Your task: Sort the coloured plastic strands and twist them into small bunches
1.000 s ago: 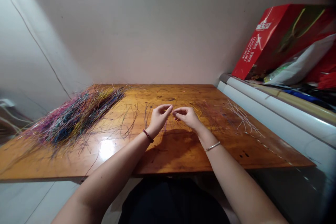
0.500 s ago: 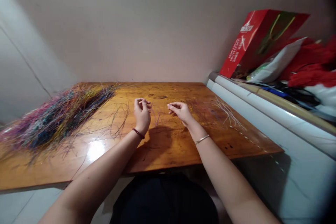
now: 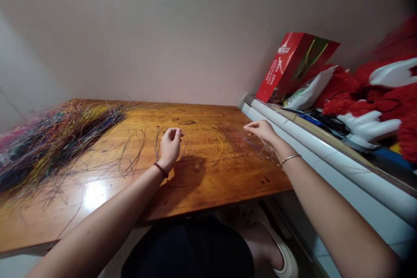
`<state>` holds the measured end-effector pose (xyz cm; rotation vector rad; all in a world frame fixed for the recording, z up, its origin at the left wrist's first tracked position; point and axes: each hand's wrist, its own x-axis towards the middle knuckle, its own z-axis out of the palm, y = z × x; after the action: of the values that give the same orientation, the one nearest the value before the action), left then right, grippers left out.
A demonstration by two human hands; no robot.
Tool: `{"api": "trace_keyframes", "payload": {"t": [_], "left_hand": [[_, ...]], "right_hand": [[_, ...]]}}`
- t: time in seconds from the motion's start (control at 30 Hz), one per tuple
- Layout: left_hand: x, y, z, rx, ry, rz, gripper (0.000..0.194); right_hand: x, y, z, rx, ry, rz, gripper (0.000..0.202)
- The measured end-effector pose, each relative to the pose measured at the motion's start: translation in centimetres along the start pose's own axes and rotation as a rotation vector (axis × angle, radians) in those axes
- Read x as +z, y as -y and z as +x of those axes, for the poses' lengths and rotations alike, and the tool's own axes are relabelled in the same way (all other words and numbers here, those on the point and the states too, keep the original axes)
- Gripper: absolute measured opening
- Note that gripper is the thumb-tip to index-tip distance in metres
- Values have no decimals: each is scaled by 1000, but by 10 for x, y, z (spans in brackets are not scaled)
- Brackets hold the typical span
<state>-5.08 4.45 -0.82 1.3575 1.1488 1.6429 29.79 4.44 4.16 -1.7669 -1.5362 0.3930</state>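
My left hand [image 3: 170, 145] is closed above the middle of the wooden table [image 3: 195, 195], fingertips pinched; what they hold, if anything, is too small to name. Over the table's right side, my right hand [image 3: 260, 131] pinches at its fingertips, where a faint thin strand seems to show. Pale strands [image 3: 267, 148] lie below and beside that hand. Between the hands are yellow strands [image 3: 221, 143] spread on the wood. Dark and purplish strands [image 3: 133, 150] lie left of my left hand.
A large heap of multicoloured strands [image 3: 65, 139] covers the table's left side. On a white ledge [image 3: 293, 126] at the right stand a red paper bag [image 3: 283, 67], a plastic packet [image 3: 309, 89], red fluffy material and white hand-shaped objects [image 3: 369, 128].
My right hand has moved right, away from my left hand, toward the pale strands. The view has shifted to the right, showing more of the ledge. Both hands keep their pinched shape.
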Motion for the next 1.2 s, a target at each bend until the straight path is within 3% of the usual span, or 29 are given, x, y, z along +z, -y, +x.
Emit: {"api": "trace_keyframes", "payload": {"t": [0.17,0.33,0.7,1.03,1.2], "left_hand": [[0,4,3,-4,9,11,27],[-1,8,6,0,12,30,29],[-3,15,9,6,-25,1,30],[-3,19,12,-7,-71,-50,30],[-3,20,13,-4,-76,-58,31]], "right_hand": [[-8,-22,6,69,52,-65,15],[4,-32,7,97,101,-107,17],[45,-23,0,133,205,-274,24],[53,-16,0,131,240,-356,24],[55,-12,2,55,233,-396,20]]}}
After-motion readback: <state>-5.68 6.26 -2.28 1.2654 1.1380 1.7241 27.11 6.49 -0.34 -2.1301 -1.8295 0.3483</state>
